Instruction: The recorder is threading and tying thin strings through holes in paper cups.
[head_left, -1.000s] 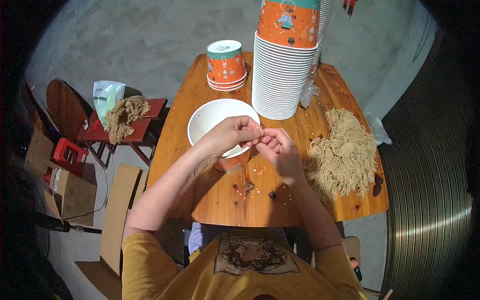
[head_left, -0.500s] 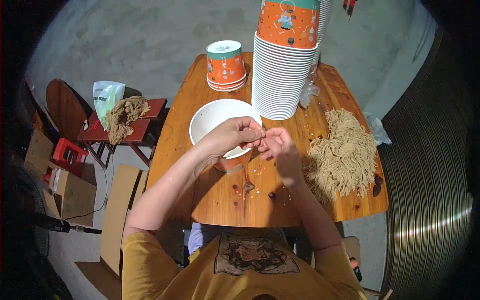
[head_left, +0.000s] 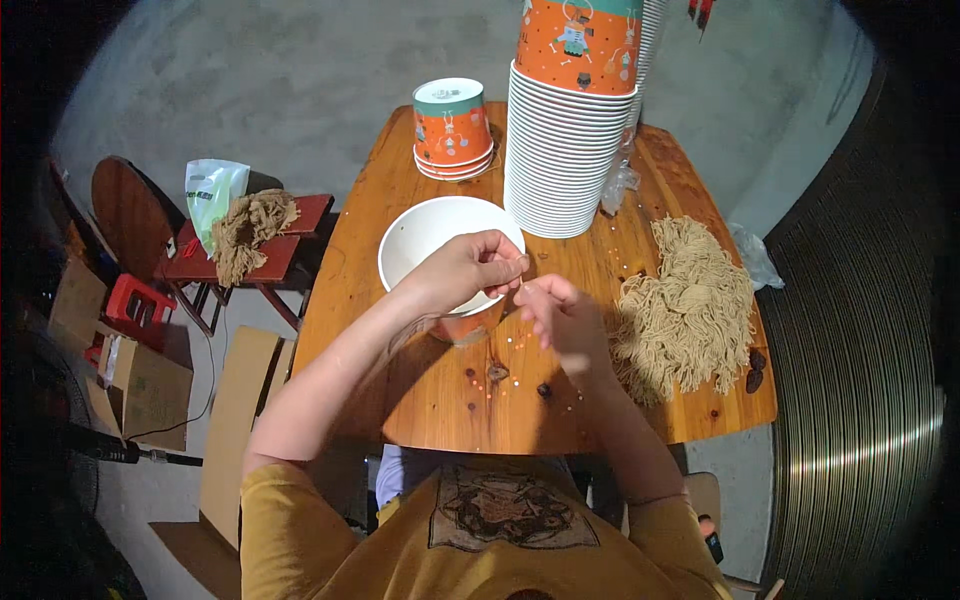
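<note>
— Head view, starting at the left of the frame: we see a small red wooden stool (head_left: 262,250) with a tangle of tan string (head_left: 248,228) on it and a white and green plastic bag (head_left: 212,192) behind, well apart from where we work.

— Agreed. Moving toward the centre, the white paper bowl with an orange outside (head_left: 440,240) stands upright on the orange-brown wooden table (head_left: 430,400). Our left hand (head_left: 462,272) hovers over its near rim, fingers curled, thumb and forefinger pinched together.

— Pinched on what?

— We judge it to be a thin tan thread (head_left: 522,285) running to our right hand (head_left: 560,312), just beside the left at centre frame. The thread is too fine to see clearly. The right hand's fingers are loosely bent, and we cannot tell whether they grip the thread's other end.

— How would it handle?

— Very light, limp, easy to lose between fingertips; we think it wants a tight pinch near its end. The bowl looks light and thin-walled, so it could tip or slide if nudged; best taken at the rim.

— Further right?

— A tall stack of white paper bowls (head_left: 565,150) in the upper centre, a short stack of orange paper bowls with teal rims (head_left: 452,125) left of it, and at right a big heap of tan string (head_left: 685,305) on the table, near the right hand but not touching it. Small beads (head_left: 520,345) dot the wood near the hands.
</note>
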